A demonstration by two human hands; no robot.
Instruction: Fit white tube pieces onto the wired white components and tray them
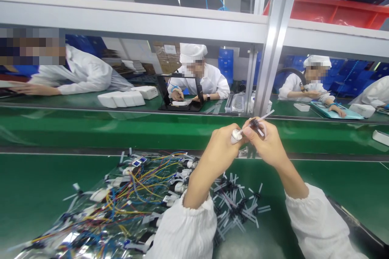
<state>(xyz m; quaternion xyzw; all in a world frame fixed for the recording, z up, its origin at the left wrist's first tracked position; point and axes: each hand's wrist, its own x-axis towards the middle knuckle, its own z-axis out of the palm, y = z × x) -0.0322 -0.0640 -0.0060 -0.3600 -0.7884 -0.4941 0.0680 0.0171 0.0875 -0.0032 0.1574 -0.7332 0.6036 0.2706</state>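
My left hand [220, 147] is closed around a small white round-ended part [236, 136], most of it hidden by the fingers. Close beside it, my right hand [269, 143] pinches a small black piece with pale strips [255, 123]; one strip sticks out up and to the right. The fingertips of both hands meet above the bench. Below them lies a loose pile of similar black pieces with pale strips [237, 206]. To the left, white parts with red, yellow and blue wires [133, 194] spread over clear plastic.
A green bench [36, 178] runs across the front, with a green conveyor strip [75, 129] beyond. A metal post [278, 40] and a white shelf beam [130, 18] stand ahead. Co-workers [209, 79] sit opposite. A dark object [355, 226] lies at the right.
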